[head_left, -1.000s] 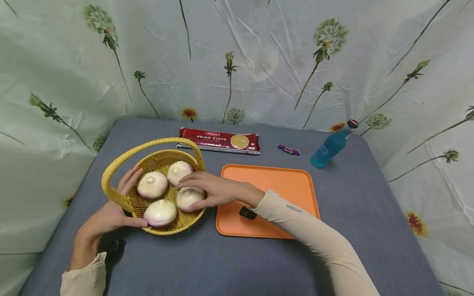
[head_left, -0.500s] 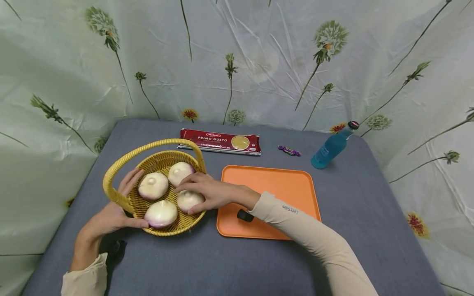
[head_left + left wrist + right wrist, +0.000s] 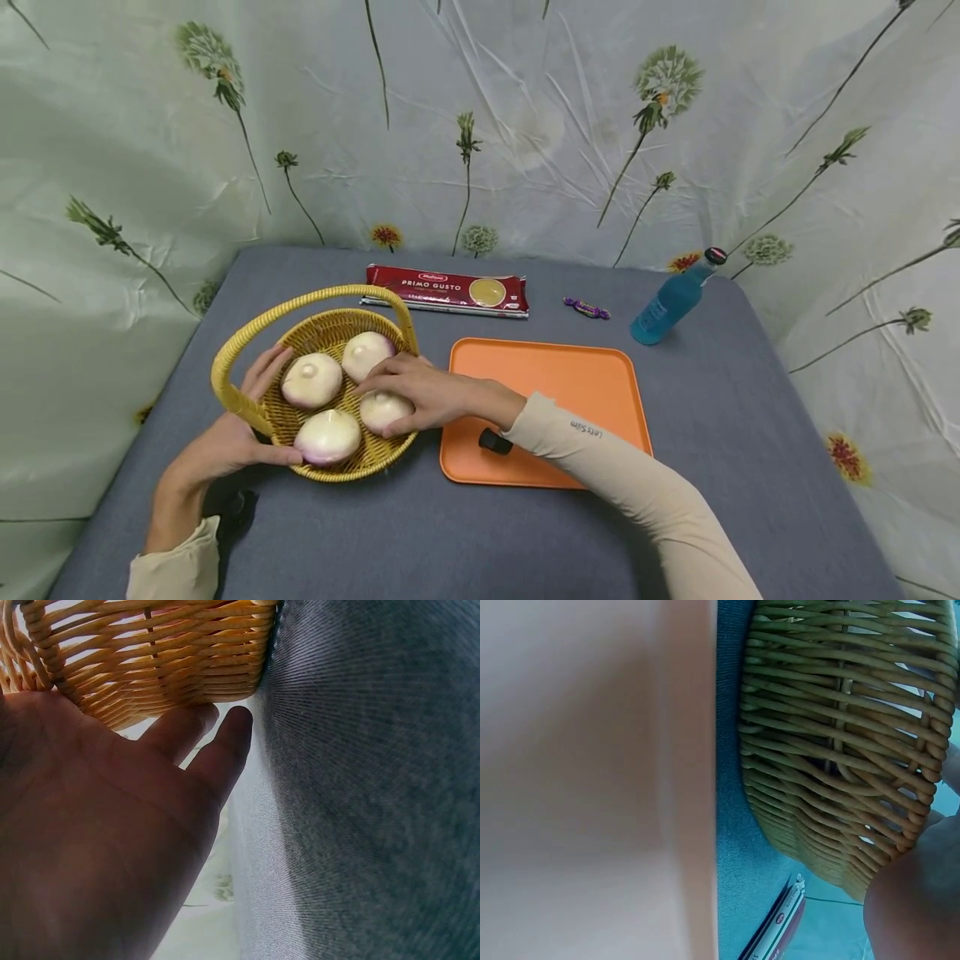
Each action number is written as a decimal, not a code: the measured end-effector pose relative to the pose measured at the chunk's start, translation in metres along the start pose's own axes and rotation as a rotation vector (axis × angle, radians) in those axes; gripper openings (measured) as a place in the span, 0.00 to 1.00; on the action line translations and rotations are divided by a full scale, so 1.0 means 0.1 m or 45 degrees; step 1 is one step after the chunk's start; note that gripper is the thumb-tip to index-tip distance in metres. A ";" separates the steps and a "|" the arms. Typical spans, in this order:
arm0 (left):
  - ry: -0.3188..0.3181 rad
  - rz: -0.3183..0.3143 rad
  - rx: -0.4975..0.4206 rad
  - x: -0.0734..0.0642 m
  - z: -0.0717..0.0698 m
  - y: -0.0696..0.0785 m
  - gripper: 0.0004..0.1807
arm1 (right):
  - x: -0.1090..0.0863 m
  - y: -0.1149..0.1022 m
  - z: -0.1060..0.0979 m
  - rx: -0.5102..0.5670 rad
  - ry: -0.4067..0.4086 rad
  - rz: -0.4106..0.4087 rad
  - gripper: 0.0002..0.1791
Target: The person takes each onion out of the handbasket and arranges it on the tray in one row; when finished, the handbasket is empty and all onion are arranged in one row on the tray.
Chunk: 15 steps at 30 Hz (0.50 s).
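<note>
A yellow wicker basket (image 3: 352, 477) with a tall arched handle stands at the left of the table. Several white, purple-edged turnips lie inside, among them the front one (image 3: 328, 437) and the left one (image 3: 312, 380). My left hand (image 3: 232, 437) holds the basket's left side, thumb at the front rim and fingers beneath the handle. In the left wrist view, two fingers (image 3: 225, 750) reach along the woven wall. My right hand (image 3: 427, 392) reaches over the right rim, its thumb and fingers around the right-hand turnip (image 3: 381, 410), which they partly cover.
Right of the basket lies an orange tray (image 3: 577, 379), under my right forearm. Behind stand or lie a red spaghetti packet (image 3: 450, 292), a purple wrapped candy (image 3: 587, 308) and a blue bottle (image 3: 669, 304). A flower-printed curtain (image 3: 525, 125) hangs behind the grey table (image 3: 420, 542).
</note>
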<state>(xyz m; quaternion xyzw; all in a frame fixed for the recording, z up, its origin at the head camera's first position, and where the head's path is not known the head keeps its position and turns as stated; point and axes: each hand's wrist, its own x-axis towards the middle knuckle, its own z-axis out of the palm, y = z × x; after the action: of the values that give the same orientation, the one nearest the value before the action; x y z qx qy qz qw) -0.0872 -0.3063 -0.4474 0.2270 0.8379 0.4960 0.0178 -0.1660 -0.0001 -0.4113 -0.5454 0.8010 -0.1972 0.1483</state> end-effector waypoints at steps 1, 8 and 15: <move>0.003 0.000 0.003 0.00 0.00 0.00 0.76 | 0.00 0.00 0.00 -0.005 -0.005 0.005 0.34; 0.000 -0.014 0.001 -0.01 0.00 -0.01 0.76 | 0.01 -0.02 0.02 -0.044 -0.013 0.032 0.35; 0.002 -0.012 0.002 -0.01 0.00 -0.01 0.75 | 0.01 -0.02 0.01 -0.037 -0.003 0.022 0.32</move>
<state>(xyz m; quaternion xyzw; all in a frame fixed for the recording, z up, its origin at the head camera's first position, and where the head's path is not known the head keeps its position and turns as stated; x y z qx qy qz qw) -0.0865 -0.3065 -0.4482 0.2226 0.8394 0.4954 0.0195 -0.1644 -0.0015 -0.4113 -0.5408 0.8083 -0.1838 0.1429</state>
